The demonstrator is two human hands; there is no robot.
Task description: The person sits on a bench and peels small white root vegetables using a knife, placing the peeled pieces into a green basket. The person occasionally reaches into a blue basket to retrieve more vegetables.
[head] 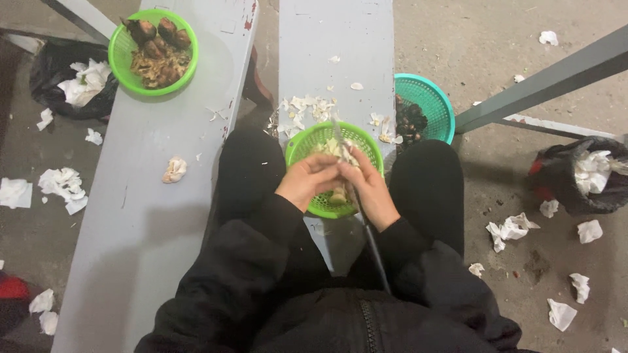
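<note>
I sit astride a grey bench [340, 46] in black clothes. Both hands meet over a small green basket [302, 145] of pale peelings between my knees. My left hand [306, 181] grips a small pale peeled piece [339, 194]. My right hand [371, 189] holds a long thin knife [364, 222] against that piece; its blade points up over the basket and the handle runs down toward my lap. White peel scraps [307, 108] lie on the bench just beyond the basket.
A second grey bench [150, 196] on the left carries a green basket [123, 46] of brown unpeeled pieces and husks. A teal basket [435, 104] with dark pieces sits at right. Black rubbish bags [556, 176] [52, 68] and crumpled white tissues lie on the concrete floor.
</note>
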